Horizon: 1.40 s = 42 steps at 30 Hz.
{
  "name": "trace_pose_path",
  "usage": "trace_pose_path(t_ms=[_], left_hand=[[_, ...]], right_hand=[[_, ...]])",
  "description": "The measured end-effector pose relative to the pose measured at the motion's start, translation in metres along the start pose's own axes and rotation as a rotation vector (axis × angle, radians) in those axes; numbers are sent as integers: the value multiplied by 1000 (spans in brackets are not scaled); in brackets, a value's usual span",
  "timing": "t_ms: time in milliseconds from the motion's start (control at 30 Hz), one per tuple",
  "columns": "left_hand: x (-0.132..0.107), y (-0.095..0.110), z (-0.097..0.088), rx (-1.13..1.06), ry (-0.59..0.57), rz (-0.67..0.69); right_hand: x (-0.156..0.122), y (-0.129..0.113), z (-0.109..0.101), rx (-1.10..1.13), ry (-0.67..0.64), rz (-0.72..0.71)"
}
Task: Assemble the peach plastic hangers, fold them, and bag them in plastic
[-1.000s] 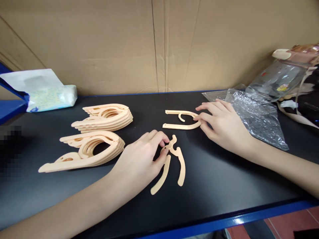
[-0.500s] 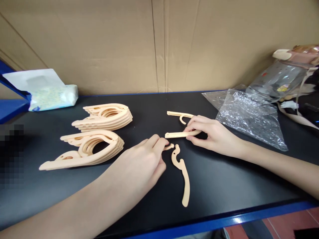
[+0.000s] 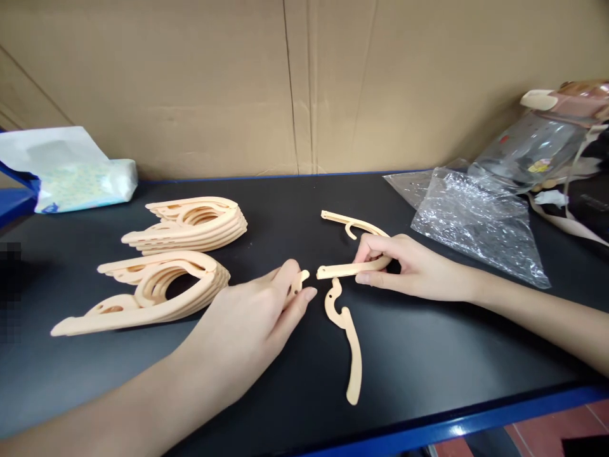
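Note:
My right hand [image 3: 404, 263] is closed on a bent beige plastic hanger piece [image 3: 337, 271], thumb and fingers pinching its near bar. The far bar, with a small curved hook [image 3: 351, 230], reaches out beyond my fingers. My left hand [image 3: 257, 311] pinches a smaller beige hanger part [image 3: 297, 284]. Only its rounded, holed end shows past my fingertips. A narrow gap separates that end from the near bar's tip. Between my hands and closer to me lies a loose curved hanger arm [image 3: 353, 362] with a holed, hooked end.
Two stacks of folded beige hangers, a far stack [image 3: 223, 222] and a near stack [image 3: 190, 304], lie left on the black table [image 3: 428, 387]. A tissue pack [image 3: 85, 181] is behind them. Clear plastic bags [image 3: 476, 222] and a transparent bottle [image 3: 533, 149] occupy the right.
My left hand has turned and drawn slightly left, showing more of the part's holed end. My right hand has tilted the bent hanger piece and brought its near bar slightly toward me.

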<state>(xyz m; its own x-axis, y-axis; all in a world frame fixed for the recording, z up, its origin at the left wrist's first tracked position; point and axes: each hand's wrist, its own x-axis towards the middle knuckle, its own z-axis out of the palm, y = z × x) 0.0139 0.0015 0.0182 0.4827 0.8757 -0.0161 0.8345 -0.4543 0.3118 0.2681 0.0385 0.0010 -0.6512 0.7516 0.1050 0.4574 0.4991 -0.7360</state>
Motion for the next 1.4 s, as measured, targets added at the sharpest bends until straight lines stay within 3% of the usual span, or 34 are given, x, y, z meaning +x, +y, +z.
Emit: trace_pose_path(t_ms=[200,333,700,933,1167,1400], left_hand=[[-6,-6,6,72,81,193],[-5,-8,10,69,137,228],[-2,-3,9,26,19,187],[-5,-9,18,6,118,289],[-4,-10,21,145,114,348],[-2,-5,13,353,24,383]], right_hand=[[2,-1,-1,138,-59,70],[3,1,2,192,-65,57],[4,0,7,207,-53,1],[4,1,8,206,-49,9],[4,0,7,207,-56,15],[4,1,9,201,-63,21]])
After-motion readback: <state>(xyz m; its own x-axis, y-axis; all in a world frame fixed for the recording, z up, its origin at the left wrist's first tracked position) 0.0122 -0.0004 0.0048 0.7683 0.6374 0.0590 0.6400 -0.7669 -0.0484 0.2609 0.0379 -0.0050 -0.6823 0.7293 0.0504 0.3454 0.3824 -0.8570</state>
